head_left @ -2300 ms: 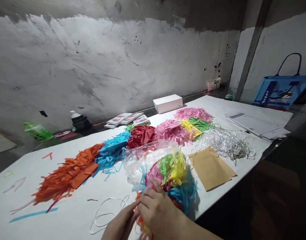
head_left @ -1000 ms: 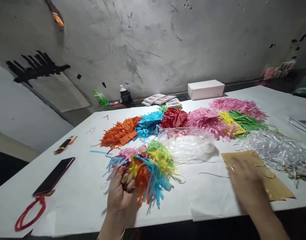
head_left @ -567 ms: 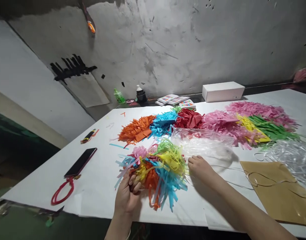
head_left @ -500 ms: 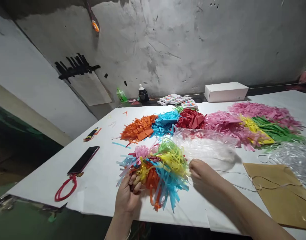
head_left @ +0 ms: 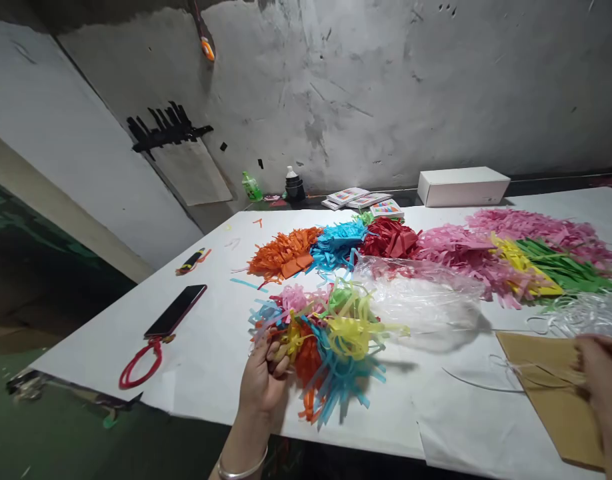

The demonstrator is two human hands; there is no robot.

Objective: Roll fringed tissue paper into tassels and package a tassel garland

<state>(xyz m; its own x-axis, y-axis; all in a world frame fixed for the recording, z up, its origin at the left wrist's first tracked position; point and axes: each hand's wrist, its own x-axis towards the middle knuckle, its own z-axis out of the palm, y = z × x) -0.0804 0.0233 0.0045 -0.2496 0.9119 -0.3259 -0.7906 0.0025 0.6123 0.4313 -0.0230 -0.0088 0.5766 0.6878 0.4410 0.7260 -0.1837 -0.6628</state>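
Multicoloured paper strips (head_left: pixel 331 347) stay bunched above the white tabletop (head_left: pixel 211 347), clamped in the left hand (head_left: pixel 266 373); the right hand (head_left: pixel 609 387), earlier beside them, is now over the brown paper (head_left: pixel 559 410), its grip unclear.

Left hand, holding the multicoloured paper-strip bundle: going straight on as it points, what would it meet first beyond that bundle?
Probably the orange shredded-paper heap: the left hand points that way, past the held multicoloured paper-strip bundle. Depth and height are hard to judge from one view.

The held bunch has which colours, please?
Head view: the bunch is mainly pink, green, yellow, blue and orange.
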